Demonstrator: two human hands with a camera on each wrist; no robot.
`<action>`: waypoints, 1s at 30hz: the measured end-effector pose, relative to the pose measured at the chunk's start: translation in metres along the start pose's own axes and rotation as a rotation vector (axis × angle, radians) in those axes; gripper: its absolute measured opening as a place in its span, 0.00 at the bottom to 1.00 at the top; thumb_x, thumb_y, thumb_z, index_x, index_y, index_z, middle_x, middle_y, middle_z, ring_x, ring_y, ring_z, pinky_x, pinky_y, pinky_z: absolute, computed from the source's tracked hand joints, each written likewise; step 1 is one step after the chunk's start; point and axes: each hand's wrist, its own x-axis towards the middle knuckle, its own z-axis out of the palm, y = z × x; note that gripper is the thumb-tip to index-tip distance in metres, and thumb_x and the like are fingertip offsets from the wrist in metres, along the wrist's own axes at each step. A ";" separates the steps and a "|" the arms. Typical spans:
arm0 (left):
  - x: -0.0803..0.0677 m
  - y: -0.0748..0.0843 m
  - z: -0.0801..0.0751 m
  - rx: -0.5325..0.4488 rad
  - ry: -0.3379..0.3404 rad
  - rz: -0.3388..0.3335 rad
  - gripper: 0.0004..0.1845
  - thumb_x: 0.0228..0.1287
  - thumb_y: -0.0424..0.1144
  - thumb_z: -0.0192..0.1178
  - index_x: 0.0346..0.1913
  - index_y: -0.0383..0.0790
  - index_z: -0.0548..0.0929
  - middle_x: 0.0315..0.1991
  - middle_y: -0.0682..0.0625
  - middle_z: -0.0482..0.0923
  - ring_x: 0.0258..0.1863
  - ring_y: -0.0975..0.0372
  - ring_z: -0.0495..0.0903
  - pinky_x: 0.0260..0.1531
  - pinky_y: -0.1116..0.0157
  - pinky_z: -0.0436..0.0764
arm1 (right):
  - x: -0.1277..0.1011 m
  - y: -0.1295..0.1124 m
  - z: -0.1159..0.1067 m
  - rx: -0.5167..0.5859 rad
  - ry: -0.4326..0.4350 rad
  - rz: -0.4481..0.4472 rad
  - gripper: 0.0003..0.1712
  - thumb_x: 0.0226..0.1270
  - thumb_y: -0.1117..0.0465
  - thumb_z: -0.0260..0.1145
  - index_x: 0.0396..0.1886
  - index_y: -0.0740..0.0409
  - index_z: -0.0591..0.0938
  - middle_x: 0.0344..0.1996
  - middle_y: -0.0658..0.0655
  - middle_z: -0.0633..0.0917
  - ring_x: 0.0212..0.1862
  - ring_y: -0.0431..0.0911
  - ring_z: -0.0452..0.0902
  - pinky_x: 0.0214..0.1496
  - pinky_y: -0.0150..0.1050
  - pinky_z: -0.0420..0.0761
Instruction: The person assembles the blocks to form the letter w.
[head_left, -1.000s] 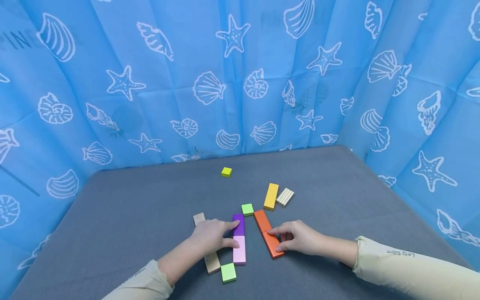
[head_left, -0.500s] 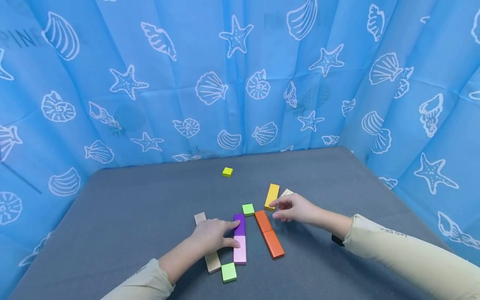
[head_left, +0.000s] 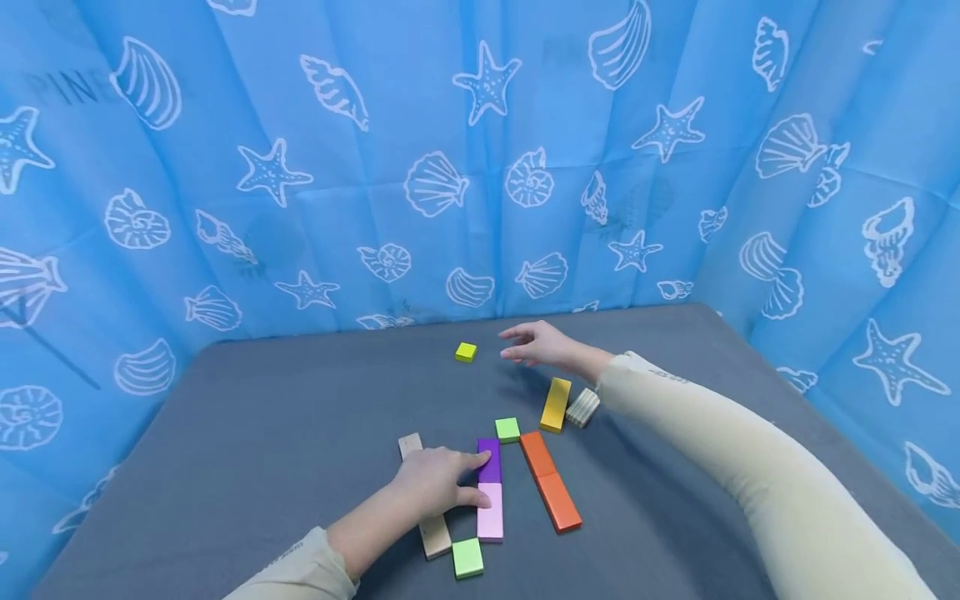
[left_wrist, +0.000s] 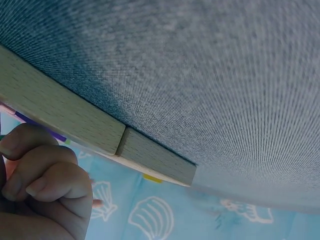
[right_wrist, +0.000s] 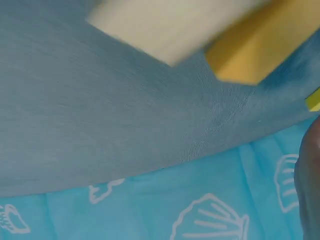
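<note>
My left hand (head_left: 435, 482) rests over the row of blocks, its index finger on the purple block (head_left: 489, 471) and its thumb on the pink block (head_left: 491, 521). Beneath that hand runs a strip of two plain wooden blocks (left_wrist: 60, 102), partly covered in the head view; the other left fingers look bent in the left wrist view. Toward the back of the table, my right hand (head_left: 543, 343) hovers with fingers stretched out and nothing in them. To its left, apart from it, lies a small yellow-green block (head_left: 466, 352).
Two orange blocks (head_left: 551, 483) lie end to end on the grey table (head_left: 300, 417). Light green blocks (head_left: 507, 430) sit at the far and near ends of the purple-pink row. A yellow block (head_left: 556, 405) and a striped wooden block (head_left: 582, 407) are beside the right forearm. A blue curtain (head_left: 337, 208) hangs behind.
My right hand has left the orange blocks and passed over the yellow block to the back, near the yellow-green block. The left hand stays on the purple and pink blocks.
</note>
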 end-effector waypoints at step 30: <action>-0.002 -0.001 -0.002 0.031 0.026 0.019 0.35 0.52 0.65 0.65 0.64 0.60 0.77 0.52 0.50 0.83 0.48 0.57 0.82 0.30 0.60 0.77 | 0.076 -0.006 0.023 -0.357 0.000 0.052 0.21 0.63 0.61 0.70 0.50 0.66 0.73 0.42 0.62 0.77 0.40 0.49 0.75 0.40 0.40 0.76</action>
